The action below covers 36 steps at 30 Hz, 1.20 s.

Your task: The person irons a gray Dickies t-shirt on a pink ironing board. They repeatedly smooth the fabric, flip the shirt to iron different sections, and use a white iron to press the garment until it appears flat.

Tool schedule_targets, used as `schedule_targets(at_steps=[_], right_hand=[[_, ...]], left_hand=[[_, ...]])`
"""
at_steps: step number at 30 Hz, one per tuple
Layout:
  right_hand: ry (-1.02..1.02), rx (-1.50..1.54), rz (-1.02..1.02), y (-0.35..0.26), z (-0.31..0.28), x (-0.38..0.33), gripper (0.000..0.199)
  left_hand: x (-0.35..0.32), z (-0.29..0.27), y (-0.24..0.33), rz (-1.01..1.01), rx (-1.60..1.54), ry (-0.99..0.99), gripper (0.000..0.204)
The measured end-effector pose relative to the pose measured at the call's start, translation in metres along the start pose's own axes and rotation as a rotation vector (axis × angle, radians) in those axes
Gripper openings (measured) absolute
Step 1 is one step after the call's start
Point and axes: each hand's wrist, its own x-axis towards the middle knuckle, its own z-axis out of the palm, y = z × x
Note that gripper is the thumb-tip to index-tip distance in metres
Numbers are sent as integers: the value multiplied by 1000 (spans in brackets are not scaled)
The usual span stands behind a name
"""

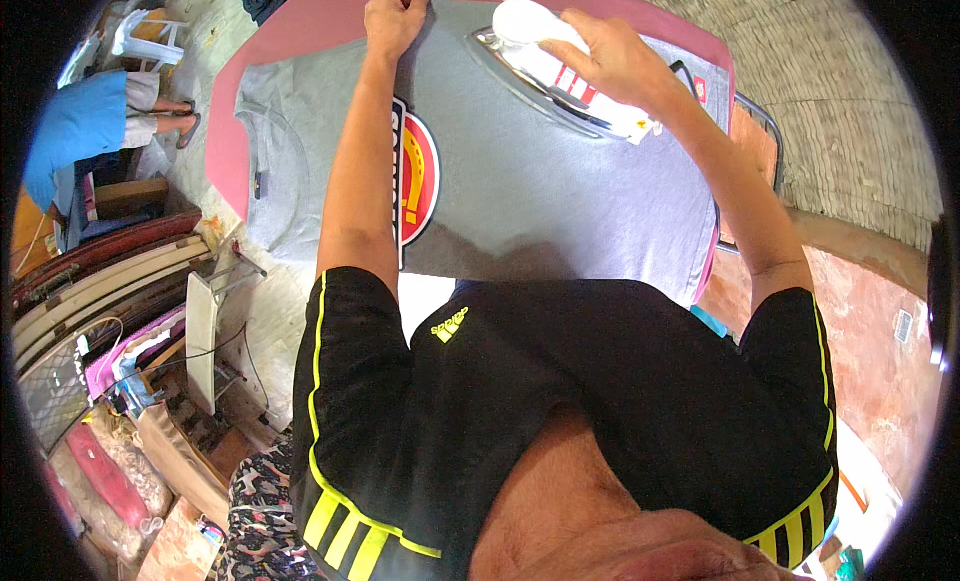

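A grey T-shirt (520,181) with a round red and yellow print lies spread flat over a pink-covered ironing board (310,26). My right hand (605,56) grips the white handle of a clothes iron (560,76), whose metal soleplate rests on the shirt near its far edge. My left hand (395,16) presses on the far edge of the shirt, fingers bent on the fabric. My left forearm crosses over the print and hides part of it.
A person in blue (85,121) sits at the far left beside a white plastic chair (145,36). Stacked boards and frames (100,271), a small white stand (203,331) and bags lie on the floor at left. A reddish wall (860,311) runs at right.
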Motion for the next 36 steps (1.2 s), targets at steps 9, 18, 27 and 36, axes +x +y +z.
schedule_targets(at_steps=[9,18,27,36], right_hand=[[-276,-92,-104,-33,0,41,43],[79,-273,63,51,-41,3,43],[195,-385,455,30,-33,-119,40],[436,-88,597,19,-33,-178,38]], left_hand=[[3,-12,-14,-80,-157,-135,11],[12,-6,-25,84,62,-75,22],[10,-12,-15,195,109,-41,21],[8,-10,-8,164,134,-60,19]])
